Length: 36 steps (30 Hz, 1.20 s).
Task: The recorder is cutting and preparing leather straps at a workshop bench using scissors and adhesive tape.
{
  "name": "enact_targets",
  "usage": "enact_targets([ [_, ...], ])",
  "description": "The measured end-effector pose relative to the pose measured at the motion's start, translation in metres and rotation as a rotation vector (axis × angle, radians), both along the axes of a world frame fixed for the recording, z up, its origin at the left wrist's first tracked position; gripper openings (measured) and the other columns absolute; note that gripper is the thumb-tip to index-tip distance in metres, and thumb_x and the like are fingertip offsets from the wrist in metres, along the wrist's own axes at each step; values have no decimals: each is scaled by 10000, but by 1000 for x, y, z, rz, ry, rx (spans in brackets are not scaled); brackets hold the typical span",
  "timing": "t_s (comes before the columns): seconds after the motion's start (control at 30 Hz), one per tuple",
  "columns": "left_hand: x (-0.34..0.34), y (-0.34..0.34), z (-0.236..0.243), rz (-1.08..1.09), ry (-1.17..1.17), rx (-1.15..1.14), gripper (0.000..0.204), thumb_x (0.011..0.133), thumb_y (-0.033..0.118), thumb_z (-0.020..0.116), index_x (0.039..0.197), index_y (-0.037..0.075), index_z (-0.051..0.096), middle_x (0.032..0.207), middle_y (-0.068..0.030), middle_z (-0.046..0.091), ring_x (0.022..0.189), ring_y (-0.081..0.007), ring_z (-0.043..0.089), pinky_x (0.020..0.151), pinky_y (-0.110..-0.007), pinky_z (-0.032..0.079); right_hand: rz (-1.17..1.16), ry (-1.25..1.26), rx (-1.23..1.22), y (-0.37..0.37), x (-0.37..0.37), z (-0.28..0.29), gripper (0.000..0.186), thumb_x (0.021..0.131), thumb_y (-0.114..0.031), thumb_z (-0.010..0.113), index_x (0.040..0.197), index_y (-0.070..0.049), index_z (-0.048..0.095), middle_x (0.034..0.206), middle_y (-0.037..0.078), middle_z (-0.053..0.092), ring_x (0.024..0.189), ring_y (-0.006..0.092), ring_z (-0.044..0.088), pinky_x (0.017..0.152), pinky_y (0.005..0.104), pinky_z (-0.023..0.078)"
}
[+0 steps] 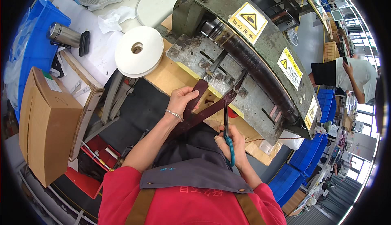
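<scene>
Shirt (195, 204); right hand (235, 147) apparently curled round scissors (226, 122).

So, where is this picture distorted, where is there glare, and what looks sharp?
Head view: edges at far right curve along the black rim; head view, same side: windows glare white; head view, centre: the scissors and left hand look fairly sharp.

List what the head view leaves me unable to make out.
All in the head view:
Dark red strap, lower part: lost against the dark apron.
Scissors, tips: too small to tell whether they touch the strap.
Cardboard box, inside: hidden by its own sides.
</scene>
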<state>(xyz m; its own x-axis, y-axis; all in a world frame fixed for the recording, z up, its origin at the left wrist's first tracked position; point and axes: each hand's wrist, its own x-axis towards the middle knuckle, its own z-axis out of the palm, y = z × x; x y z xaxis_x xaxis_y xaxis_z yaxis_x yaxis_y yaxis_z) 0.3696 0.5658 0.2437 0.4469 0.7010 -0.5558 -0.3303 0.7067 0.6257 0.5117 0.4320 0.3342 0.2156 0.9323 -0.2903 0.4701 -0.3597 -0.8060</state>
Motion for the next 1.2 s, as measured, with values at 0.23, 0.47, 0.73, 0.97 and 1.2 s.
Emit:
enact_targets([
  [0.23, 9, 7, 9, 16, 117, 93, 144, 786, 114, 562, 754, -26, 548, 571, -63, 556, 414, -91, 506, 377, -194, 398, 89, 107, -161, 12, 8, 1, 293, 748, -179, 596, 969, -31, 473, 646, 25, 485, 483, 86, 441, 484, 239, 378],
  [0.47, 15, 9, 11, 26, 173, 98, 142, 789, 110, 550, 736, -21, 543, 553, -62, 549, 394, -91, 497, 362, -190, 390, 119, 935, -535, 47, 10, 27, 450, 804, -229, 548, 1167, -60, 342, 756, 42, 500, 485, 61, 459, 405, 169, 357],
  [0.73, 13, 9, 12, 29, 180, 86, 134, 781, 108, 549, 735, -18, 542, 548, -64, 546, 380, -90, 485, 345, -195, 385, 30, 1219, -536, 69, -2, 29, 391, 829, -226, 523, 1150, -51, 383, 800, 106, 563, 571, 131, 575, 461, 213, 457],
  [0.97, 12, 11, 15, 26, 180, 56, 116, 768, 75, 559, 685, -1, 527, 553, -63, 540, 394, -96, 480, 364, -201, 397, -51, 1173, -499, 71, -9, 27, 358, 840, -305, 497, 1094, -67, 416, 712, 120, 577, 539, 144, 567, 442, 213, 438],
  [1.2, 13, 12, 13, 37, 177, 88, 129, 776, 108, 556, 729, -10, 535, 549, -69, 544, 390, -98, 487, 352, -205, 377, -144, 1211, -448, 70, -15, 29, 372, 844, -282, 484, 1110, -29, 430, 696, 114, 559, 589, 160, 588, 474, 237, 492],
])
